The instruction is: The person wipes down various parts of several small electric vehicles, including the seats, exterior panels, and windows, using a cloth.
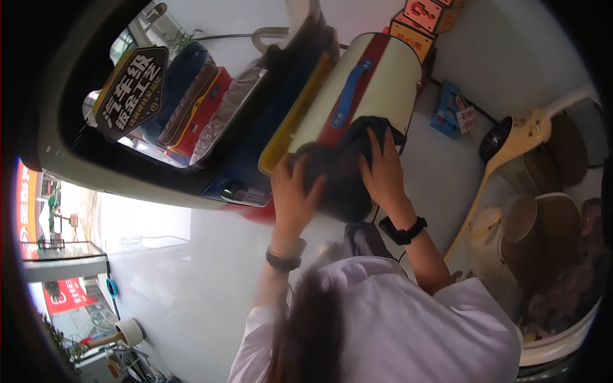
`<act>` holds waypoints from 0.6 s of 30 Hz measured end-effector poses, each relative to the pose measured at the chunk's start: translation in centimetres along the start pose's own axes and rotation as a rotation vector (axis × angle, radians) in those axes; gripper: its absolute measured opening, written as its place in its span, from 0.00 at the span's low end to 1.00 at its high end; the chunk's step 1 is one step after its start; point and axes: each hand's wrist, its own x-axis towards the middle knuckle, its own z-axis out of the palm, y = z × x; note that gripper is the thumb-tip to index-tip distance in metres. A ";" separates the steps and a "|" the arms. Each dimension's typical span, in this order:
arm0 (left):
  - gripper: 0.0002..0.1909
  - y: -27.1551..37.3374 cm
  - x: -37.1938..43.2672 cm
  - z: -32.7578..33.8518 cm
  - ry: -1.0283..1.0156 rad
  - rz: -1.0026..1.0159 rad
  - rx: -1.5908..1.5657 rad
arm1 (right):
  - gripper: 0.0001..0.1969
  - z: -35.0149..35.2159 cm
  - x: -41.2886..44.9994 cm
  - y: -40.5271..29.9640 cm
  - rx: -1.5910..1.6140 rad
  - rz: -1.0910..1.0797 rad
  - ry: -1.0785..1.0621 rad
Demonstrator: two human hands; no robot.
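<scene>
A bunched dark cloth item [335,182] lies over the near end of a rounded cream panel [383,81]. Down the panel runs a dark red stripe with a blue strap handle [353,93] fixed to it. My left hand [294,196] grips the left side of the cloth, thumb and fingers spread around it. On the cloth's right side, my right hand [384,170] holds it with spread fingers. The cloth's exact kind is not clear. A yellow edge [292,124] borders the panel on the left, close to my left fingers.
A vehicle-like body with a dark window frame [72,110] and a chrome handle [246,195] stands left. A lettered sign [131,93] and a red case [206,112] show there. Right are a blue box [448,110] and a cream vehicle with a wheel [495,139] and brown seats [541,239].
</scene>
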 end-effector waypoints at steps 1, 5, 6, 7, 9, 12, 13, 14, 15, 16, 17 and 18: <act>0.25 0.1 0.7 -0.1 -0.011 0.002 -0.021 | 0.29 0.4 -0.1 -0.1 -0.016 -0.013 0.051; 0.26 -1.2 1.2 1.1 -0.027 -0.077 -0.020 | 0.29 1.2 -0.8 -0.3 -0.038 0.076 0.050; 0.26 -1.3 0.8 1.5 -0.053 -0.046 -0.031 | 0.29 1.0 -1.3 -0.2 -0.053 0.110 0.069; 0.26 -1.4 0.8 1.8 -0.018 -0.049 -0.025 | 0.29 0.5 -1.2 -0.3 -0.027 0.116 0.073; 0.26 -1.6 0.9 2.4 0.014 -0.020 -0.031 | 0.28 -0.2 -1.5 -0.7 -0.014 0.135 0.106; 0.25 -1.0 0.4 2.6 0.072 -0.034 -0.055 | 0.26 -0.3 -3.0 -0.7 -0.041 0.100 0.183; 0.25 -0.2 0.1 2.4 0.083 -0.050 -0.076 | 0.25 -0.3 -3.7 -0.5 -0.005 0.091 0.205; 0.24 -0.3 -0.3 2.2 0.113 -0.051 -0.058 | 0.23 -0.3 -4.6 -0.7 0.003 0.059 0.250; 0.23 -0.4 -0.9 2.3 0.142 -0.054 -0.040 | 0.21 -0.4 -5.8 -0.6 0.007 0.035 0.277; 0.23 0.2 -1.5 2.5 0.151 -0.049 -0.019 | 0.21 -1.0 -7.4 -0.3 0.006 0.025 0.261; 0.22 0.6 -2.3 2.5 0.166 -0.049 0.008 | 0.21 -1.6 -9.0 -0.1 0.040 0.052 0.210; 0.22 1.2 -2.9 2.9 0.230 -0.008 0.065 | 0.21 -1.5 -10.8 0.5 0.073 0.039 0.225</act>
